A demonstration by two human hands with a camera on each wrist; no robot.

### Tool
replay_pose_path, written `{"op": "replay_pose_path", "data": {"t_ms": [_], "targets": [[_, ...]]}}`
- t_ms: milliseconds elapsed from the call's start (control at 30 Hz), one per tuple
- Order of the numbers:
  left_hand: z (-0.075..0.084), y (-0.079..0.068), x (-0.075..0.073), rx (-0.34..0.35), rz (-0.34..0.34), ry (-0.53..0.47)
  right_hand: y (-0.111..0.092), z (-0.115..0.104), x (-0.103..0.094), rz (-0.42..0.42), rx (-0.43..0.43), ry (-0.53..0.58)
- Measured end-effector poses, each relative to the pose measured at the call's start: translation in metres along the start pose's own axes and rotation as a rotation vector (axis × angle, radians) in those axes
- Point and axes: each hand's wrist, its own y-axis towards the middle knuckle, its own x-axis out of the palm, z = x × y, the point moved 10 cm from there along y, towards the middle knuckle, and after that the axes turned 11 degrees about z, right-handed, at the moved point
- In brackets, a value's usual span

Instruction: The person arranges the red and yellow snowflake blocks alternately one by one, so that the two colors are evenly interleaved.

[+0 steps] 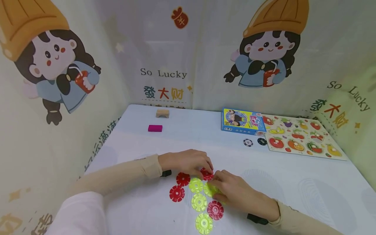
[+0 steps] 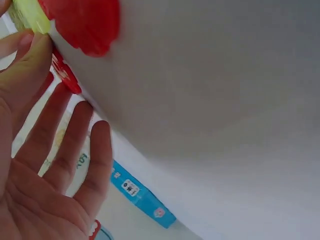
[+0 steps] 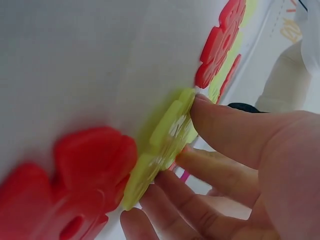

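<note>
Slotted plastic snowflake discs, red and yellow-green, lie flat in a branching cluster on the table. My left hand (image 1: 189, 163) spans the top red disc (image 1: 207, 174), thumb on one side and fingertips on the other. In the left wrist view the thumb tip also meets a yellow-green disc (image 2: 32, 15). My right hand (image 1: 238, 192) holds a yellow-green disc (image 3: 162, 145) by its edges between thumb and fingers, partly hiding it in the head view. Close by are a red disc (image 1: 215, 210), another red disc (image 1: 177, 193) and a yellow-green disc (image 1: 199, 202).
At the back right stand a blue and yellow box (image 1: 243, 121) and a fruit puzzle board (image 1: 302, 137), with a white chip (image 1: 248, 142) and a black chip (image 1: 262, 141) in front. Back left are a magenta block (image 1: 155, 128) and a wooden arch block (image 1: 162, 113).
</note>
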Motion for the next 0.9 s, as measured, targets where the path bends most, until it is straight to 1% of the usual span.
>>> {"op": "replay_pose_path", "data": {"t_ms": [100, 233, 400, 500, 567, 733, 800, 900], "targets": [[-0.001, 0.000, 0.001, -0.002, 0.001, -0.021, 0.000, 0.002, 0.001, -0.002, 0.019, 0.004], [-0.004, 0.001, 0.002, -0.025, 0.000, -0.058, 0.001, 0.003, 0.002, -0.003, 0.033, -0.003], [-0.010, 0.003, 0.004, -0.083, -0.015, -0.173, 0.002, 0.003, 0.001, 0.002, 0.030, -0.016], [-0.014, 0.004, 0.006, -0.107, -0.025, -0.216, 0.003, 0.003, 0.000, 0.001, 0.029, -0.013], [-0.015, 0.004, 0.007, -0.104, -0.031, -0.216, 0.003, 0.003, 0.001, -0.001, 0.031, -0.007], [-0.014, 0.002, 0.007, -0.069, -0.054, -0.172, 0.002, 0.004, 0.002, -0.007, 0.040, 0.006], [-0.014, 0.000, 0.007, -0.070, -0.062, -0.169, 0.002, 0.004, 0.002, -0.003, 0.040, 0.008], [-0.016, -0.003, 0.006, -0.093, -0.068, -0.181, 0.002, 0.005, 0.003, 0.001, 0.039, 0.009]]}}
